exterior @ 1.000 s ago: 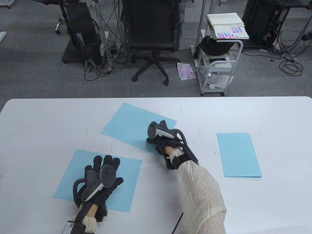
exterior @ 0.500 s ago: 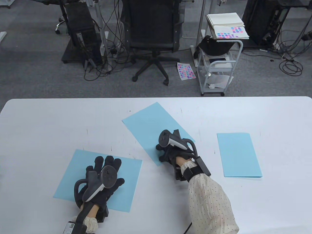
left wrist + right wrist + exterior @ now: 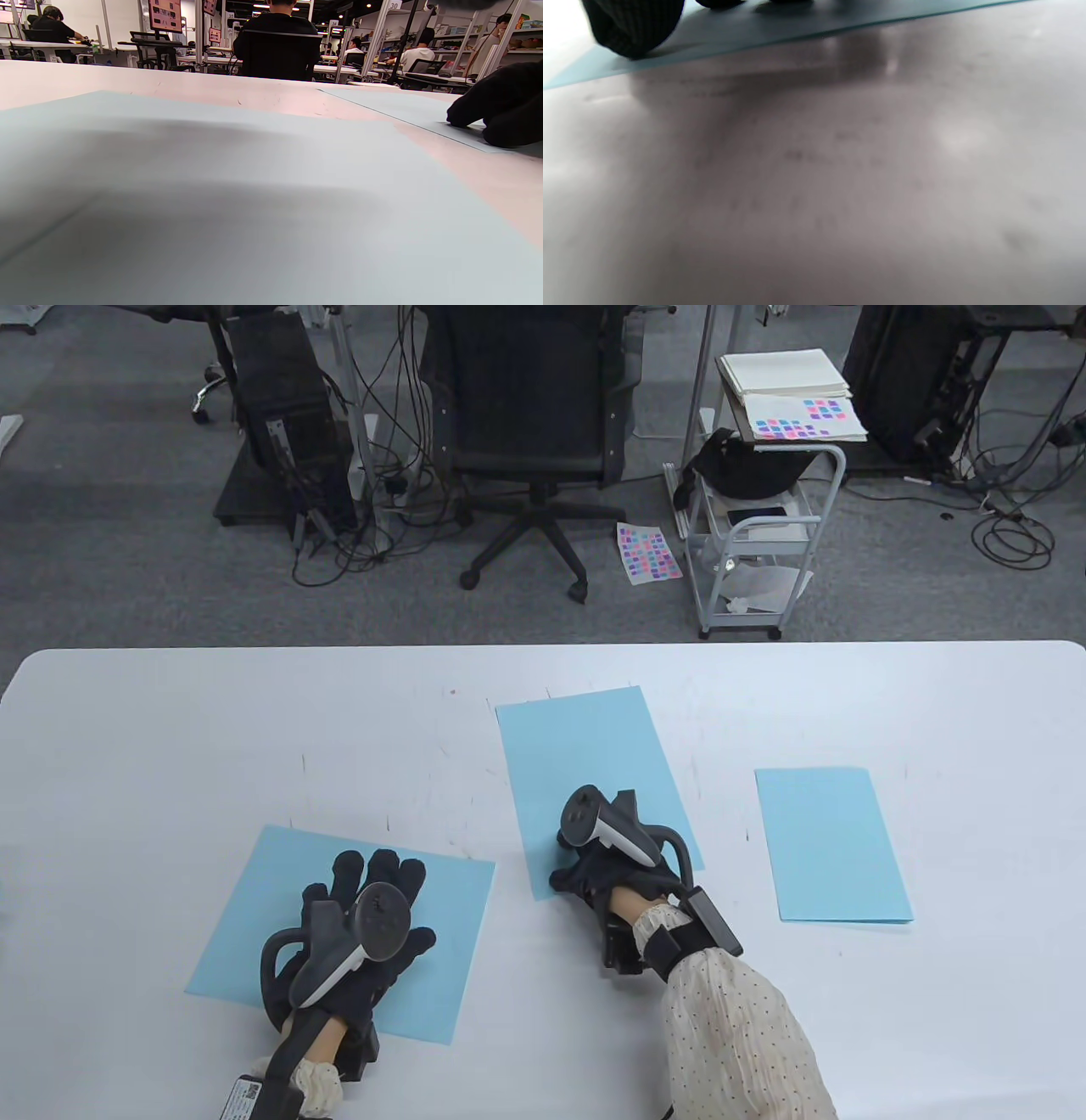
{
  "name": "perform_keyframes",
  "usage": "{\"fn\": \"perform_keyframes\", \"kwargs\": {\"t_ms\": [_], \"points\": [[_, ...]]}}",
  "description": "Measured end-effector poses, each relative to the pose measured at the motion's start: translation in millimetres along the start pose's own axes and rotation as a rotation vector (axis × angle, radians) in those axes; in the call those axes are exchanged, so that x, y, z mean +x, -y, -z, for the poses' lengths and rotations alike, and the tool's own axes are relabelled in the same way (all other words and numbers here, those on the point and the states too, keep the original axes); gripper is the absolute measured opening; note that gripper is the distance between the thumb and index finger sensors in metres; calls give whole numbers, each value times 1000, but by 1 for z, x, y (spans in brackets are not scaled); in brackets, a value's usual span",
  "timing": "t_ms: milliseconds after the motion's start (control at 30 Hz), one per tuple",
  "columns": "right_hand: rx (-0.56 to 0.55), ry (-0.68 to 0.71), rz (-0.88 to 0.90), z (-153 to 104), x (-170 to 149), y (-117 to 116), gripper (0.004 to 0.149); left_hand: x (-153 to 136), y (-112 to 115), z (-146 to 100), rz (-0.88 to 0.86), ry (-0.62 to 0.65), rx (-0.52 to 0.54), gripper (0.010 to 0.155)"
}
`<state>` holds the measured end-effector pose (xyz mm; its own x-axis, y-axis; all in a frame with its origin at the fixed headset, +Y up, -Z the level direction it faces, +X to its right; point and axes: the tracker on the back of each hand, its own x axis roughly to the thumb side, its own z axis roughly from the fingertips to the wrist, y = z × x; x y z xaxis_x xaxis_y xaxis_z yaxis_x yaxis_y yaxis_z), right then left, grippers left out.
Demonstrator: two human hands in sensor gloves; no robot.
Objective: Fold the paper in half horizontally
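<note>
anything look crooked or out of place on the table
Slightly. The middle blue sheet under the right hand sits a little tilted, and the sheet under the left hand lies skewed to the table edge. The right sheet lies nearly straight. Nothing looks torn or spilled.

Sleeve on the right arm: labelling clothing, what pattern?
Cream with small dark dots, clearest in the table view.

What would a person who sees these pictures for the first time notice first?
Most striking are three light blue sheets on the white table: the left sheet under the flat left hand, the middle sheet with the right hand resting on its near end, and the right sheet lying alone. Beyond the table stand a black office chair and a small white cart.
</note>
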<state>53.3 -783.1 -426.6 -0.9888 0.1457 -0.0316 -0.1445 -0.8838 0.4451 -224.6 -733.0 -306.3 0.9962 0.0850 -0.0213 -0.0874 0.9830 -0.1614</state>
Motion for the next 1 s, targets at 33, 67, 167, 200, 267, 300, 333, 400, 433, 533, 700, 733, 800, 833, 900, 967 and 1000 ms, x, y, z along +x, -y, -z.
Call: {"fn": "perform_keyframes", "kwargs": {"t_ms": [33,67,167,200,267,300,333,400,433,533,700,733,800,833,900,967,1000], "points": [[0,-2,3,-4,-1,-2,63,1,0,0,1,2,-1,78],[1,-4,5,-6,-1,-3,63,1,0,0,3,3,-1,78],[0,-8,-1,-16,-1,-8,63,3,1,-1,7,8,-2,78],[0,-11,-4,-18,-1,-8,63,4,1,-1,8,10,-3,78],[-1,-17,-5,-25,-1,-11,62,6,1,-2,12,14,-3,78],[-2,-20,-8,-28,-1,-13,62,6,1,-2,14,16,-2,78],[-6,-21,-12,-31,-1,-14,62,7,1,-3,15,18,0,78],[-26,-10,-20,-36,-1,-18,62,8,1,-3,13,22,-2,78],[-34,-7,-27,-38,-1,-19,62,9,1,-3,13,23,-4,78],[-18,-6,-32,-44,-1,-21,62,10,1,-4,15,26,-5,78],[-8,-7,-39,-53,1,-25,62,11,1,-5,14,32,-2,78],[-16,-4,-44,-55,1,-26,62,12,1,-5,15,33,-2,78],[-27,-4,-65,-58,3,-28,62,13,1,-6,15,37,0,78],[-18,-5,-68,-60,4,-28,62,14,1,-6,14,40,0,78],[-3,-8,-72,-63,5,-29,63,14,0,-7,12,43,3,78],[0,-8,-73,-65,6,-29,63,15,0,-7,11,48,3,78],[1,-8,-71,-67,7,-30,63,15,0,-8,12,51,3,78]]}}
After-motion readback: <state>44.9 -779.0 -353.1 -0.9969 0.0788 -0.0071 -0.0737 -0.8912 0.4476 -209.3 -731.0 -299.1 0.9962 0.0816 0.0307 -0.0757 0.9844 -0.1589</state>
